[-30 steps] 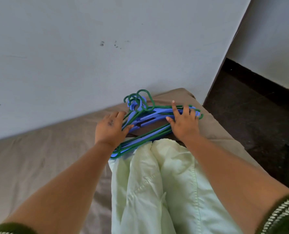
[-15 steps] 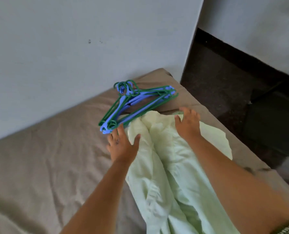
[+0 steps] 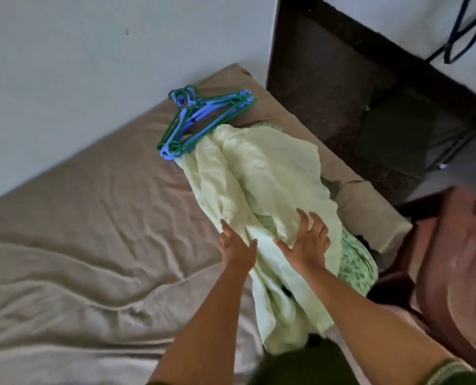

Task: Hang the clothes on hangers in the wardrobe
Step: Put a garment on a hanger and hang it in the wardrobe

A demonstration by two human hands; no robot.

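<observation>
A: Hands on cloth? The left hand (image 3: pixel 237 250) and right hand (image 3: pixel 306 245) rest flat, fingers spread, gripping nothing, on the pale green garment (image 3: pixel 262 173) lying across the bed (image 3: pixel 92 218).

B: Fabric looks light and limp; lift at the shoulders. The hangers (image 3: pixel 203 118) lie at its far end.

Lying mostly buried under the pale green crumpled cotton garment (image 3: pixel 262 173): a green patterned cloth (image 3: pixel 356 262) at the bed's right edge. Blurring at the right frame edge: a reddish-brown shape (image 3: pixel 453 262), unidentifiable.
</observation>
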